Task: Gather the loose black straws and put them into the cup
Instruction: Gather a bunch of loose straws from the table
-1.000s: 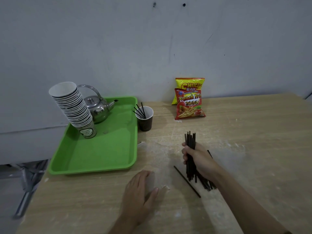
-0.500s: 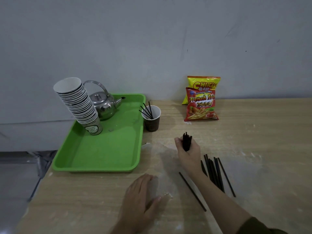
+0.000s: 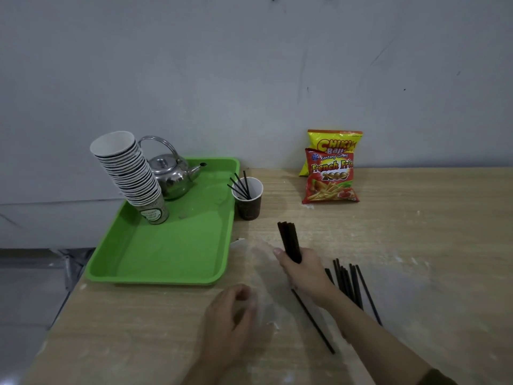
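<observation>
Right hand (image 3: pixel 301 269) is closed round a bundle of black straws (image 3: pixel 289 240), gripped low so most of their length stands up above the fist, tips roughly level and leaning slightly left. Left hand (image 3: pixel 231 315) lies palm down on the bench (image 3: pixel 416 232), fingers loosely curled, holding nothing that I can make out.

The cup (image 3: pixel 248 198) stands on the bench just beside the right edge of the green tray (image 3: pixel 166 254), beyond and a little left of the bundle. A few straws (image 3: pixel 240 186) are in it, leaning toward the tray side. More loose straws (image 3: pixel 348 282) lie on the bench just right of the right wrist, and a single straw (image 3: pixel 313 320) lies diagonally below the hand, partly covered by it.

Step in hand, as I judge it: carry the bundle to the cup and drop it in.

Notes for doing it well:
- Keep the fist tight so no straw slides out of the bundle in transit.
- Approach from above the rim, lower ends first; the opening is narrow and partly taken up by the leaning straws.
- The cup looks light and stands free. A sideways knock could tip it, so the idle left hand might steady it.
- Release only once the lower ends are inside the rim.
- Then return for the straws left on the bench.
</observation>
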Demonstrator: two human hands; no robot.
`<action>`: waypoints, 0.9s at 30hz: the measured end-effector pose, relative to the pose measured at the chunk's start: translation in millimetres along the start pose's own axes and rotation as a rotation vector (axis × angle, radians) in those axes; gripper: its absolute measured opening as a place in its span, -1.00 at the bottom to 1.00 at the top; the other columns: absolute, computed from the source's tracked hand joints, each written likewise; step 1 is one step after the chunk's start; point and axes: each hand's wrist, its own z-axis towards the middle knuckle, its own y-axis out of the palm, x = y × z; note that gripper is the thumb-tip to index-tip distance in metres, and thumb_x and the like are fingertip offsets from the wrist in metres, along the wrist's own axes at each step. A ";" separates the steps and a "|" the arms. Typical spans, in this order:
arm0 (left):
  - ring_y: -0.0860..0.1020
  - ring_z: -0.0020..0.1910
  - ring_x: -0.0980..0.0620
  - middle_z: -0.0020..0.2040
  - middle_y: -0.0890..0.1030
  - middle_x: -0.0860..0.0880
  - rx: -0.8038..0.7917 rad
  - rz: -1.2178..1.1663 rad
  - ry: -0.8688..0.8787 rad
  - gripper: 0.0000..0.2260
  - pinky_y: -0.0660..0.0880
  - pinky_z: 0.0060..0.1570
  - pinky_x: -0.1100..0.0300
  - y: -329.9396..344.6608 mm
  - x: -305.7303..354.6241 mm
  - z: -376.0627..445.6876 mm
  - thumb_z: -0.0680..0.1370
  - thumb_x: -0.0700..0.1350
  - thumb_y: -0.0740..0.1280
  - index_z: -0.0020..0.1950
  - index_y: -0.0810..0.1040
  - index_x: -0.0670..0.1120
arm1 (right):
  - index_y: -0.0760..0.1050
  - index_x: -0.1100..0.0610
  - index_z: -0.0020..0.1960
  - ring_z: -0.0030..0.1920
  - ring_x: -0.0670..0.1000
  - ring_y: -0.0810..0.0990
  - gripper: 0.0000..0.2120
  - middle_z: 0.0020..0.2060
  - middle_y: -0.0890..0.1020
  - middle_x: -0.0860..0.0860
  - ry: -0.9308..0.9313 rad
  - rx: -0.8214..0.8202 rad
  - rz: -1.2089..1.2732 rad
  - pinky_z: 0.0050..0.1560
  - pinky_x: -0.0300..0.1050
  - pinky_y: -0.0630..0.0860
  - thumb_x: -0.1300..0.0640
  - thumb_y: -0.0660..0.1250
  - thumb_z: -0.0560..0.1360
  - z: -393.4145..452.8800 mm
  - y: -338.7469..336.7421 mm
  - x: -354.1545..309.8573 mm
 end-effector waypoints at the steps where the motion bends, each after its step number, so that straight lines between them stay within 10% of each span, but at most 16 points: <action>1: 0.57 -0.03 0.02 -0.04 0.61 0.02 0.005 -0.101 -0.047 -0.88 0.49 0.01 0.20 3.8 9.7 6.8 0.47 -0.14 0.35 -0.04 0.51 0.04 | 0.37 0.07 -0.37 -0.60 -0.14 0.34 -0.71 -0.57 0.38 -0.09 0.043 -0.093 0.038 -0.57 -0.27 0.30 0.09 0.31 0.50 -4.0 -0.7 -3.3; 9: 0.53 -0.01 0.40 -0.09 0.67 0.25 -0.330 -0.587 -0.207 -0.80 0.42 -0.12 0.55 15.0 68.6 62.8 0.53 -0.11 0.21 0.14 0.47 -0.03 | 0.40 0.11 -0.33 -0.64 -0.12 0.28 -0.78 -0.66 0.36 -0.11 0.134 -0.343 0.061 -0.63 -0.29 0.20 0.26 0.26 0.48 -21.4 6.9 -19.2; 19: 0.56 0.07 0.06 -0.33 0.57 0.15 -0.208 -0.593 -0.214 -0.81 0.45 -0.07 0.33 15.2 73.4 78.9 0.58 -0.18 0.12 -0.18 0.42 0.01 | 0.51 0.23 -0.10 -0.45 -0.13 0.51 -0.90 -0.43 0.56 -0.05 0.035 -0.297 -0.004 -0.42 -0.25 0.45 0.33 0.34 0.39 -23.8 14.0 -14.2; 27: 0.61 -0.12 0.12 -0.36 0.52 0.17 -0.144 -0.656 -0.093 -0.83 0.45 0.16 0.10 3.3 86.5 92.0 0.58 -0.20 0.12 -0.15 0.41 0.00 | 0.45 0.35 0.20 0.27 0.21 0.48 -0.52 0.17 0.56 0.29 0.276 -0.299 1.245 0.23 0.16 0.41 0.08 0.06 0.43 -28.0 30.3 -13.8</action>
